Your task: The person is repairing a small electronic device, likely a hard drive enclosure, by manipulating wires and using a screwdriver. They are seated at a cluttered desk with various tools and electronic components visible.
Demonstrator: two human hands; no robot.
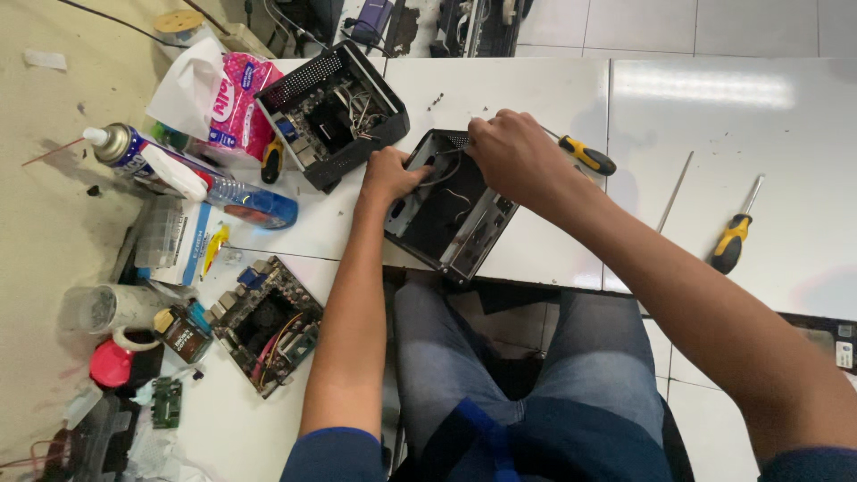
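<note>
A small black computer case [444, 221] lies open on the white table [553, 98], tilted toward me, with loose wires inside. My left hand [389, 175] grips its left rim, fingers curled into the opening. My right hand [516, 157] is closed at the case's upper edge, pinching a thin wire or cable there. A yellow-and-black screwdriver [585, 156] lies just behind my right hand, partly hidden by it.
A second open black case [332, 112] with a board inside stands further back. A bare circuit board [266, 323] lies at the left front. Spray can [120, 145], bottle [241, 198], pink packet [234, 107], cup [103, 308]. Another screwdriver [735, 239] and a thin rod [674, 192] lie right.
</note>
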